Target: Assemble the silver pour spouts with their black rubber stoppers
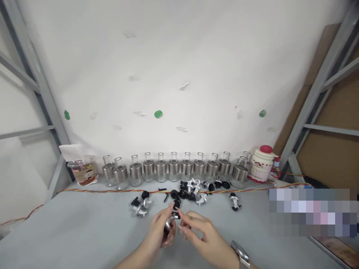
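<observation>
My left hand (164, 226) is closed around a silver-and-black bottle pourer top (168, 223), which is partly hidden by the fingers. My right hand (200, 229) comes in from the other side, its index fingertip at the black upper end of the same piece and its other fingers bent beneath. Just beyond the hands lies a pile of silver and black pourer parts (190, 189). A smaller group of parts (140, 205) lies to the left, and a single pourer top (235, 201) lies to the right.
A row of several glass bottles with metal bands (161, 166) stands along the wall. A drink cup (84, 172) is at its left end, a cream jar with a red knob (262, 166) at its right. A twisted red-yellow wire (112, 191) crosses the grey table (92, 228).
</observation>
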`<state>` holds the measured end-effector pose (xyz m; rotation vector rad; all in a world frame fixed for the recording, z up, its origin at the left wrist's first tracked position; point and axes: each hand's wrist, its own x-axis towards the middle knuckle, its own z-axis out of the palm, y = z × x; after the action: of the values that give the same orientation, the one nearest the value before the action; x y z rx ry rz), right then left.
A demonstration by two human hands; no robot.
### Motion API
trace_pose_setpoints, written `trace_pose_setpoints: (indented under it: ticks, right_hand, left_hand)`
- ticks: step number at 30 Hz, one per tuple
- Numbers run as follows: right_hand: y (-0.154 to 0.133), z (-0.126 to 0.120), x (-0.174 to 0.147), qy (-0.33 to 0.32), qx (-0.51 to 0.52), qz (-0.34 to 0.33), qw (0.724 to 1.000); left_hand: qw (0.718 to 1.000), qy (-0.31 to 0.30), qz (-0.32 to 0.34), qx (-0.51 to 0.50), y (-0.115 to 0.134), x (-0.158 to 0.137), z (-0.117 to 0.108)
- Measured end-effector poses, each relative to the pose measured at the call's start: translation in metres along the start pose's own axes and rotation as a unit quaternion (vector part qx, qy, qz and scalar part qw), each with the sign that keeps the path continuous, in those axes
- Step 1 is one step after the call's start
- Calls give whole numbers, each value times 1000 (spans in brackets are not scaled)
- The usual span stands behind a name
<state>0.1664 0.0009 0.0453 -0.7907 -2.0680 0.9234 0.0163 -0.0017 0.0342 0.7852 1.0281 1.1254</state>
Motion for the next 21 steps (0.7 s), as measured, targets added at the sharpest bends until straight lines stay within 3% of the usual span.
trace_pose_setpoints:
  ticks: [3,7,10,13,14,17,21]
  right_hand:
    - [6,-1,3,48,-13,15,999]
    - [15,2,6,51,-5,41,998]
    - [22,6,10,73,70,78,992]
    - [35,-1,18,139,217,131,957]
    - [40,-7,21,190,254,147,937]
    - [59,-32,27,297,264,158,904]
    - [84,-65,27,435,269,181,840]
  left_hand:
    - [999,-34,-33,21,-6,4,-1]
    - [993,-77,-27,79,-16,5,-3]
    - [990,-80,-37,110,-24,9,-6]
    - [989,-67,-46,119,-26,16,-10]
    - [990,-57,-34,122,-26,18,-11]
    - [992,-20,12,125,-20,22,-13]
    - [991,-3,25,129,-13,20,-14]
